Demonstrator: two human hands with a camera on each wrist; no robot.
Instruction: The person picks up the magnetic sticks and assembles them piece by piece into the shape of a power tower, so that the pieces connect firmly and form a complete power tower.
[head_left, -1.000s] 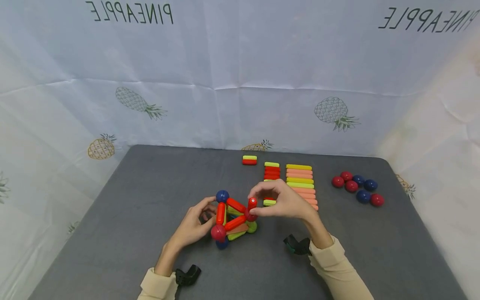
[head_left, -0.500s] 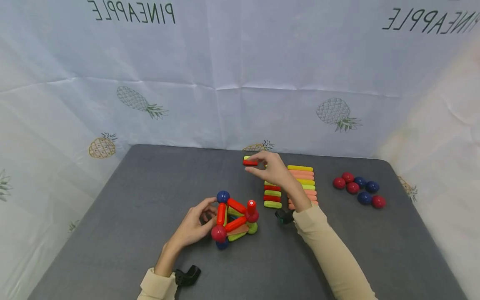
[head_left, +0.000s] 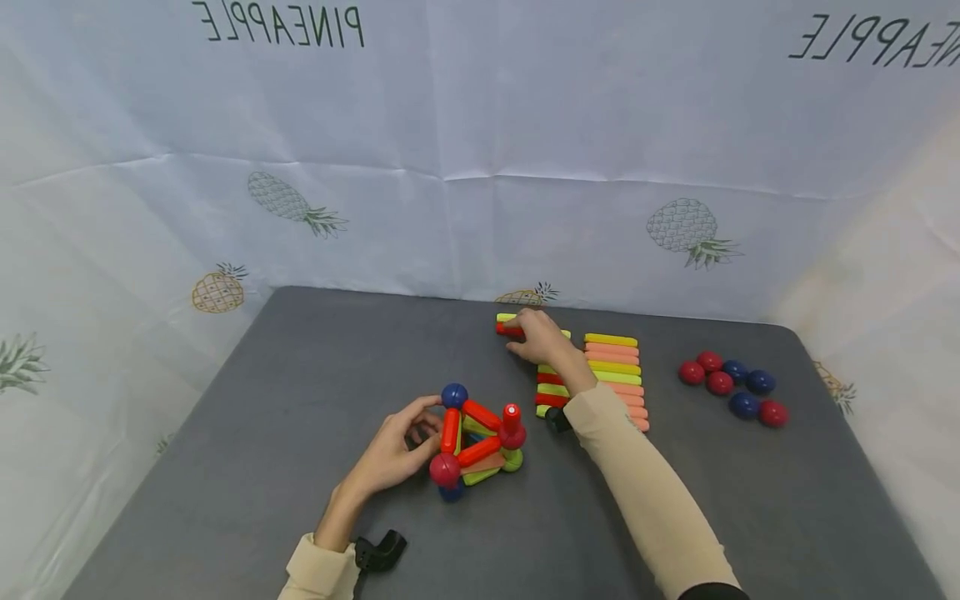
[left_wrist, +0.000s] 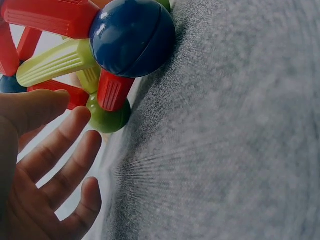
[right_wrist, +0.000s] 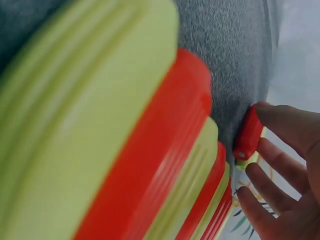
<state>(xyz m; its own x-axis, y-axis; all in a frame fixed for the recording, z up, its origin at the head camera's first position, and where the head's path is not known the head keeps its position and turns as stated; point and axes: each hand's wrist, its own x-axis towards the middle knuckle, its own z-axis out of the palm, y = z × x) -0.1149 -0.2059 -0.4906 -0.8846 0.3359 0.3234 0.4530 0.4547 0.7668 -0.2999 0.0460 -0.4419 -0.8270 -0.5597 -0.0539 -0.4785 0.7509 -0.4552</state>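
Note:
A frame of magnetic building sticks and balls stands on the table, with a red stick upright on its right-hand red ball. My left hand rests beside its left side, fingers relaxed and fingertips right at the frame. The left wrist view shows the blue ball and green ball close to those fingers. At the back, my right hand reaches a short red stick lying against a yellow-green one. Its index finger is on the stick, while its thumb overlaps the stick in the right wrist view.
Right of the frame lie a column of short red and yellow-green sticks, partly under the right arm, and a column of longer sticks. Several loose red and blue balls sit farther right. A pineapple-print cloth hangs behind the table.
My right hand has left the upright red stick on the frame and moved back to the short red stick. My left hand stays beside the frame. The head view has shifted slightly.

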